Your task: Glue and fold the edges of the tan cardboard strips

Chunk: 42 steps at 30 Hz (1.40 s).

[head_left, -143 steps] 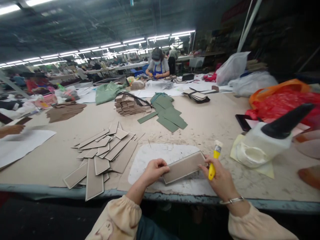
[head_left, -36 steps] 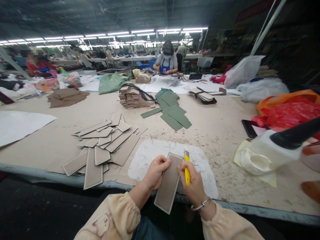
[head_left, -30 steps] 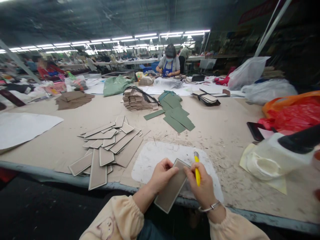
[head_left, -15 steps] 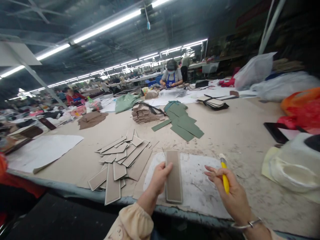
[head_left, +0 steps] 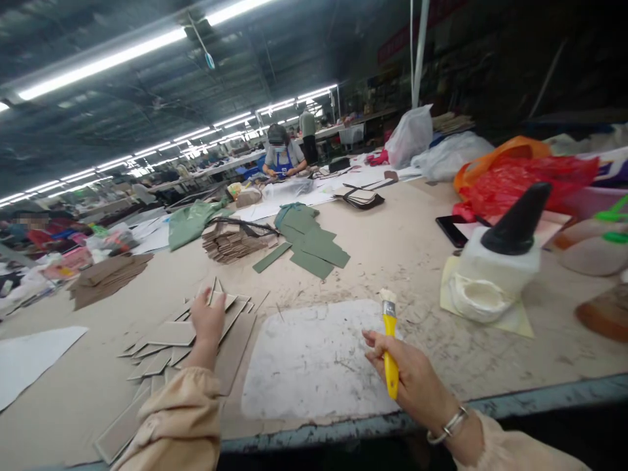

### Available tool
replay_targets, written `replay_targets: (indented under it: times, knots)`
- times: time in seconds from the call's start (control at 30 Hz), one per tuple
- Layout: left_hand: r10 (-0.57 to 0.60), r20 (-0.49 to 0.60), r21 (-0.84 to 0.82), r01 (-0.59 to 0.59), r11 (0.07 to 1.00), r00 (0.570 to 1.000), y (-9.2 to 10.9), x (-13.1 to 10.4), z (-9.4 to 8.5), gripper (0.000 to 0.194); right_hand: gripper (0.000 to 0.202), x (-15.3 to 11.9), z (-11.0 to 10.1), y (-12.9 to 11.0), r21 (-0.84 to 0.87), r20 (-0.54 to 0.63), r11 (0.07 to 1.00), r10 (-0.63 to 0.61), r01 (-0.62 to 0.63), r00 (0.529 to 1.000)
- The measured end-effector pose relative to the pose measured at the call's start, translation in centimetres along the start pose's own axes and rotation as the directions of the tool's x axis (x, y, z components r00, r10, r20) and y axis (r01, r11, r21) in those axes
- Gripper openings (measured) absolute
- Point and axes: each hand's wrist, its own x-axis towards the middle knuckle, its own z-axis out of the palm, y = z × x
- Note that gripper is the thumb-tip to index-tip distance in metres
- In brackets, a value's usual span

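My left hand (head_left: pixel 209 320) reaches over a pile of beige panels (head_left: pixel 171 333) with pale edges. Its thumb and fingers are apart above the upper part of the pile, and its palm side is hidden. My right hand (head_left: pixel 415 369) holds a paintbrush (head_left: pixel 390 353) by its yellow handle, with the whitish bristles pointing up and away from me. That hand hovers at the right edge of a white board (head_left: pixel 304 366), which has dark smudges and scraps on it. A white plastic container (head_left: pixel 513 268) with a black conical top and a side opening stands to the right.
Green pieces (head_left: pixel 309 242) and a stack of brown pieces (head_left: pixel 233 242) lie farther back. A phone (head_left: pixel 451 230) rests near a red plastic bag (head_left: pixel 530 183). Across the table sits a person in a blue apron (head_left: pixel 283 163). The table edge (head_left: pixel 314 435) runs close to me.
My left hand has moved left from the white board to the pile, and the panel it held has left the board. The brush stays in my right hand. The view has turned right.
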Motion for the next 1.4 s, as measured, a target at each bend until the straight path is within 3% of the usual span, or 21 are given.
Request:
replay_targets:
  times: [0.07,0.13,0.3,0.43,0.6,0.77,0.87,1.0,1.1,1.13,1.2,1.23,1.27,1.3,1.33,1.4]
  knots:
    - [0.131,0.209,-0.008,-0.132,0.991,0.969,2.9,-1.5,3.6,0.044,0.002,-0.1,-0.1,0.2,-0.021,0.017,1.000,-0.014,0.014,1.000]
    - [0.242,0.369,-0.021,-0.253,0.967,0.897,6.3,-3.3,7.4,0.048,0.001,-0.3,-0.3,0.4,-0.041,0.042,0.999,-0.022,0.024,0.999]
    - [0.372,0.573,-0.029,-0.435,0.900,0.730,13.7,-6.4,14.6,0.071,0.001,-0.8,-1.1,0.8,-0.111,0.104,0.994,-0.009,0.020,0.995]
    - [0.387,0.622,0.028,-0.513,0.858,0.681,16.2,-6.5,17.3,0.063,0.006,-1.1,-1.7,0.6,-0.119,0.129,0.993,-0.008,0.023,0.992]
    - [0.364,0.672,0.109,-0.572,0.813,0.646,17.1,-5.6,18.2,0.046,0.010,-1.3,-2.1,0.2,-0.082,0.166,0.996,-0.011,0.025,0.986]
    - [0.345,0.723,0.128,-0.606,0.785,0.599,17.9,-5.0,17.5,0.027,0.007,-1.3,-1.7,0.4,-0.067,0.124,0.998,-0.014,0.022,0.992]
    - [0.340,0.723,0.115,-0.590,0.799,0.601,18.2,-4.9,16.5,0.016,0.007,-1.2,-1.5,0.4,-0.067,0.125,0.997,-0.021,0.029,0.992]
    - [0.347,0.668,0.095,-0.537,0.838,0.658,17.8,-4.9,14.1,0.020,0.009,-1.1,-1.6,0.3,-0.077,0.118,0.996,-0.039,0.049,0.992]
    - [0.345,0.601,0.088,-0.489,0.868,0.721,17.2,-5.1,11.0,0.024,0.007,-1.0,-2.0,0.4,-0.096,0.058,0.992,-0.076,0.082,0.995]
    - [0.341,0.582,0.067,-0.462,0.884,0.738,16.9,-5.5,9.7,0.025,0.006,-0.9,-2.2,0.4,-0.102,0.036,0.990,-0.091,0.094,0.995]
    - [0.286,0.577,-0.090,-0.289,0.953,0.765,16.0,-6.9,6.6,0.025,0.006,-0.8,-2.6,0.6,-0.113,-0.003,0.987,-0.114,0.113,0.993]
    - [0.217,0.606,-0.256,-0.071,0.964,0.765,15.4,-7.9,5.0,0.024,0.007,-0.8,-2.7,0.7,-0.120,-0.022,0.986,-0.120,0.117,0.993]
    - [0.137,0.671,-0.405,0.206,0.891,0.729,14.7,-9.3,3.5,0.023,0.007,-0.7,-2.9,0.8,-0.129,-0.041,0.985,-0.123,0.117,0.992]
    - [0.078,0.752,-0.465,0.442,0.767,0.655,13.8,-10.8,2.2,0.021,0.008,-0.7,-3.0,0.9,-0.138,-0.056,0.984,-0.121,0.112,0.991]
    - [0.052,0.825,-0.457,0.608,0.649,0.563,12.9,-12.4,1.0,0.021,0.008,-0.7,-3.1,0.9,-0.147,-0.064,0.983,-0.118,0.108,0.991]
    - [0.017,0.918,-0.345,0.777,0.527,0.397,11.0,-15.7,-0.7,0.023,0.008,-0.7,-3.2,0.9,-0.162,-0.063,0.982,-0.112,0.100,0.992]
